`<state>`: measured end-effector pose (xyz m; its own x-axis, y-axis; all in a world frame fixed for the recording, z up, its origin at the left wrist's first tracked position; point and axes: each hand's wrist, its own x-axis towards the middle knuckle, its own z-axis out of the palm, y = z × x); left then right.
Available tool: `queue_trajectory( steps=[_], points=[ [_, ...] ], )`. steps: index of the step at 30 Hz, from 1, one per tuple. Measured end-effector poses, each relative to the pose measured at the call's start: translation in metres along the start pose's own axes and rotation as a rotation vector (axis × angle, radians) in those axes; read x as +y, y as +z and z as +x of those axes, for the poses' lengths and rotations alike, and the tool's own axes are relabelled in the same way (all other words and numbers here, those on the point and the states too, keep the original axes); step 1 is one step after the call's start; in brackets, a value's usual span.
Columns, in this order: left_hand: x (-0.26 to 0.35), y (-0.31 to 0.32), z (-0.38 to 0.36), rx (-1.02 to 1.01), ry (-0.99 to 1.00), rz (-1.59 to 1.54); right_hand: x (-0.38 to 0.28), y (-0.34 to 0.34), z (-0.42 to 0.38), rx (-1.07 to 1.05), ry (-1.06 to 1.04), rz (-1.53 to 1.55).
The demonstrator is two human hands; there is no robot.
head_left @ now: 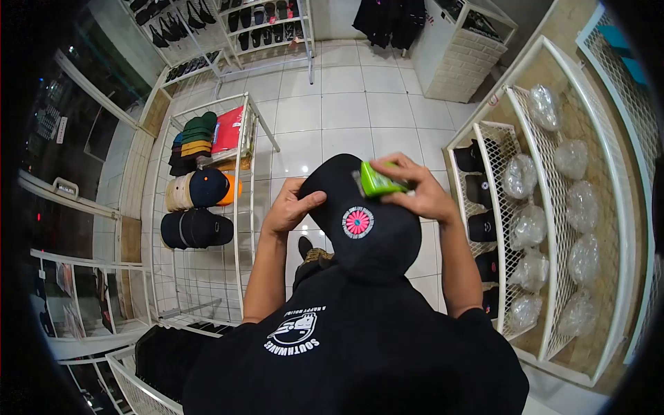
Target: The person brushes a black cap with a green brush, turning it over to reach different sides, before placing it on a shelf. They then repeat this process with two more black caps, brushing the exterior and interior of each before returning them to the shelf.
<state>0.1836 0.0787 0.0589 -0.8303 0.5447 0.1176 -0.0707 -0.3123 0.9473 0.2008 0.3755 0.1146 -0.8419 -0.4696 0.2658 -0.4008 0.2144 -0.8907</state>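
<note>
A black cap (332,176) with a round pink and white embroidered patch (357,223) is held out in front of my chest. My left hand (289,206) grips the cap's left edge, its thumb lying on top and its fingers underneath. In my right hand (423,190) is a bright green brush (377,181), pinched between thumb and fingers. Its bristle side faces left and sits against or just over the cap's black fabric, above the patch. The motion there looks slightly blurred, so exact contact is hard to tell.
At left stands a white wire rack (238,270) with stacked caps (197,188) and a red packet (228,130). On the right, white mesh shelves (546,228) hold plastic-wrapped bundles (529,225) and dark caps (482,226). Sandals (266,34) fill a rack at the back.
</note>
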Motion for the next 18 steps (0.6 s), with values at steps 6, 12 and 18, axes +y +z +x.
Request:
queue_trajectory(
  steps=[6, 12, 18],
  points=[
    [0.001, 0.005, 0.008, -0.018, -0.052, -0.021, -0.011, 0.021, 0.034, 0.156, -0.075, 0.091],
    [0.010, -0.004, -0.003, 0.078, 0.084, -0.139, 0.011, 0.003, 0.011, 0.052, -0.002, 0.151],
    [-0.008, 0.007, 0.010, -0.006, -0.025, -0.037, -0.015, 0.013, 0.040, 0.116, -0.045, 0.083]
  ],
)
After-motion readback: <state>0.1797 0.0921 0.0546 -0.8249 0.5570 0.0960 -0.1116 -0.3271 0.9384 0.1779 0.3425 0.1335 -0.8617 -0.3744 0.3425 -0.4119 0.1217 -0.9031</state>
